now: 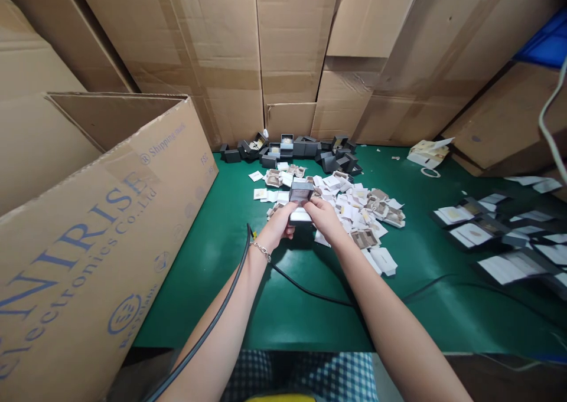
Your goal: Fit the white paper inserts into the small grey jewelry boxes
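Both hands meet over the middle of the green table, gripping one small dark box point(302, 190). Its lid stands up, and a white part shows at its lower front. My left hand point(280, 220) is closed round the left side, with a chain bracelet at the wrist. From the right, my right hand point(324, 214) grips the same box, thumb close to the other thumb. What lies inside is too small to make out. Just behind and to the right spreads a heap of white papers and greyish-brown trays point(354, 201).
Several dark boxes point(305, 149) stand along the back. At right lie open dark boxes with white cards point(472, 234). A large cardboard carton point(133, 213) fills the left side. A black cable point(305, 291) crosses the table and my left arm. A tissue pack point(427, 154) sits at back right.
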A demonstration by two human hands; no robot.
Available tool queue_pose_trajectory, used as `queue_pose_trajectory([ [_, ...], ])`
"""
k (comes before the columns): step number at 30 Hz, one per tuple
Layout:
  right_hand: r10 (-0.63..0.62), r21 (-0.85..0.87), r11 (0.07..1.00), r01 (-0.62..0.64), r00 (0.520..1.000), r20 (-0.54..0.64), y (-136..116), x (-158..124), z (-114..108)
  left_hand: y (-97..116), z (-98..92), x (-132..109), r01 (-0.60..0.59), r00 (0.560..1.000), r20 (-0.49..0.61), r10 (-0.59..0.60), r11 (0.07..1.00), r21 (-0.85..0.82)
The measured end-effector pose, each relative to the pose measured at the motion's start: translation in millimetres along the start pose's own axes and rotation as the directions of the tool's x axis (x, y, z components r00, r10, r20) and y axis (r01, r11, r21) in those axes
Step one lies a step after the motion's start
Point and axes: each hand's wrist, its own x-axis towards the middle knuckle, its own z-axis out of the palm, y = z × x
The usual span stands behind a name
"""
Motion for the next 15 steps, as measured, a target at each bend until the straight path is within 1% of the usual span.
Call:
queue_pose_trajectory([
  [2, -0.012, -0.009, 1.0, 0.011, 1.0, -0.007, 0.7, 0.0, 0.8, -0.6, -0.1, 2.0, -0.02, 0.999, -0.047, 0.022, 0.999, 0.048],
  [5, -0.035, -0.05, 0.998, 0.034, 0.999, -0.028, -0.5, -0.9, 1.5, -0.3, -1.1, 4.0, -0.089, 0.989, -0.102, 0.105, 0.984, 0.151],
  [9, -0.045, -0.072, 0.997, 0.041, 0.997, -0.055, -3.9, -2.7, -0.1, 1.0, -1.6, 3.9, -0.161, 0.97, -0.133, 0.204, 0.947, 0.279],
  [12, -0.044, -0.037, 0.998, 0.042, 0.998, -0.044, -5.8, -3.5, -2.3, 1.2, -1.1, 3.8, -0.164, 0.97, -0.128, 0.206, 0.946, 0.279],
  [15, -0.006, -0.005, 1.0, 0.007, 1.0, 0.025, -6.2, -3.7, -2.8, -1.4, -1.7, 6.9, -0.159, 0.977, -0.106, 0.185, 0.963, 0.218],
])
